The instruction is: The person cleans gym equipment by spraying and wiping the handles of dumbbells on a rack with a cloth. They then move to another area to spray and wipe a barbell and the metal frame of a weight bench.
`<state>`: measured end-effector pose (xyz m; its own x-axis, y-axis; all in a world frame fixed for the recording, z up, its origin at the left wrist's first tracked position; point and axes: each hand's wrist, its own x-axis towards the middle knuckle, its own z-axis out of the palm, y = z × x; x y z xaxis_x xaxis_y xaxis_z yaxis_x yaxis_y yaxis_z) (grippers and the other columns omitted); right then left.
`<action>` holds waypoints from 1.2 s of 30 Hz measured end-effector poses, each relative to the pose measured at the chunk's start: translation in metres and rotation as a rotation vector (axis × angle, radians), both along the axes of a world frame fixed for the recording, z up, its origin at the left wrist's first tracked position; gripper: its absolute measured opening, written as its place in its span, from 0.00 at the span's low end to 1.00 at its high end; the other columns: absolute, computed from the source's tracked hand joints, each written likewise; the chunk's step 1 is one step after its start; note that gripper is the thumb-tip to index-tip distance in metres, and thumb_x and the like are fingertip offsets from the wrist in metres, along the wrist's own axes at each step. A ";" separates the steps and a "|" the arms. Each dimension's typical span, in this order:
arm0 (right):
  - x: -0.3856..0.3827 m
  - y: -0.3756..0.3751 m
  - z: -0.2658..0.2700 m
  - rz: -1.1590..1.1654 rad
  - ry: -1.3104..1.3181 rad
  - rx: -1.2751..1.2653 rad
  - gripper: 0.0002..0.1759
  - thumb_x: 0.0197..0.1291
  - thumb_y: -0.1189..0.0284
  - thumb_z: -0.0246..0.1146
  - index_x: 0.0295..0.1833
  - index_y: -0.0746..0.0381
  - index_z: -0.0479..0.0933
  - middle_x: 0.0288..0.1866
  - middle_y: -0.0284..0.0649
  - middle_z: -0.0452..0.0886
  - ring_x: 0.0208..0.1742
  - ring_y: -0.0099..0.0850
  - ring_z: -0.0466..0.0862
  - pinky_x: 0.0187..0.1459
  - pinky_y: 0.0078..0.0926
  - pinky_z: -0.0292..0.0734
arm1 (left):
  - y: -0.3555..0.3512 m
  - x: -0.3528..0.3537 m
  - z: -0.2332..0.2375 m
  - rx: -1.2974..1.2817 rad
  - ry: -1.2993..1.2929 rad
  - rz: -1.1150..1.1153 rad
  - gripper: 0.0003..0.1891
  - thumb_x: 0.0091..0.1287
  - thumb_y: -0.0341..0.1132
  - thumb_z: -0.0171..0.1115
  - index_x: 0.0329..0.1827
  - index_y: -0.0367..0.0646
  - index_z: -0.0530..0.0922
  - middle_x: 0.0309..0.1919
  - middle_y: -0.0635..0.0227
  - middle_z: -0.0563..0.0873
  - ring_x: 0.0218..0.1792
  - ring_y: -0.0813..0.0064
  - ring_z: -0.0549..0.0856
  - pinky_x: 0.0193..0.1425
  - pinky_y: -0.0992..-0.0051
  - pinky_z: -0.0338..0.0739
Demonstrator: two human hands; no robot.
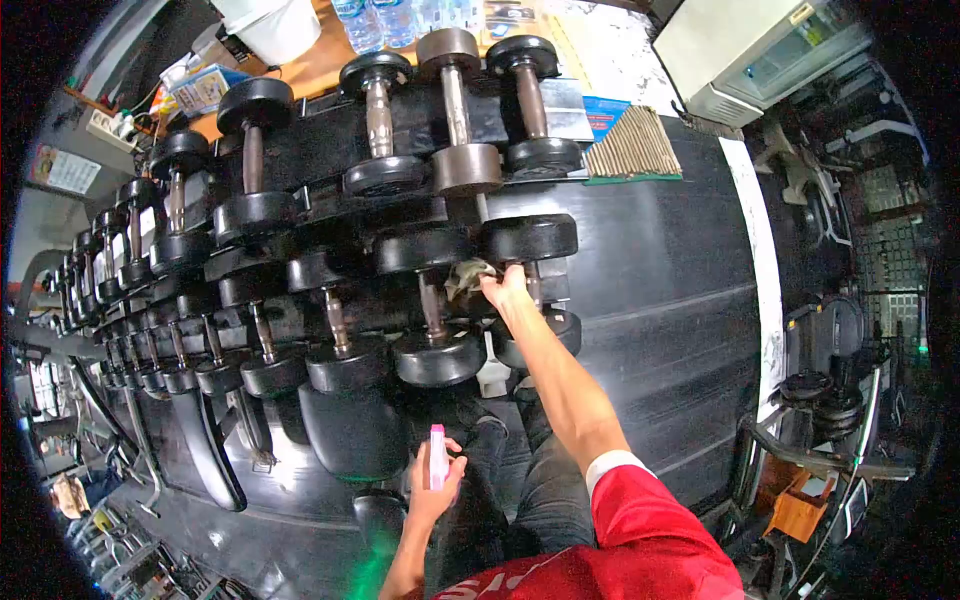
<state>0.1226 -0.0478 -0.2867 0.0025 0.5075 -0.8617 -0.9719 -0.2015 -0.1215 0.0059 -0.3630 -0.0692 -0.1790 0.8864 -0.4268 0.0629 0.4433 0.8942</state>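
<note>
My right hand reaches to the end dumbbell on the lower rack row, its fingers closed around a crumpled greyish cloth beside the handle. Part of the handle is hidden behind the hand. Lower down, near my legs, my left hand grips a slim pink-and-white bottle, held upright with its pink top toward me. Left of the cloth sits another black dumbbell with a worn metal handle.
More dumbbells fill the upper row. Water bottles and a white bucket stand behind. A white dustpan-like piece shows below the rack. A padded bench is at lower left, a fridge at upper right.
</note>
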 end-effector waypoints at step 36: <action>0.149 -0.098 0.104 0.838 -1.460 0.440 0.26 0.66 0.71 0.54 0.70 0.57 0.64 0.70 0.45 0.66 0.60 0.43 0.77 0.61 0.37 0.71 | 0.133 0.088 -0.064 -0.010 -0.054 -0.250 0.17 0.62 0.40 0.66 0.44 0.37 0.73 0.28 0.60 0.82 0.30 0.71 0.82 0.36 0.68 0.75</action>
<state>0.2712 -0.1454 -0.1831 0.2229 0.9543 -0.1991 0.3202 -0.2645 -0.9097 0.0943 -0.2302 -0.1333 0.0686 0.8958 -0.4391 0.1238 0.4291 0.8948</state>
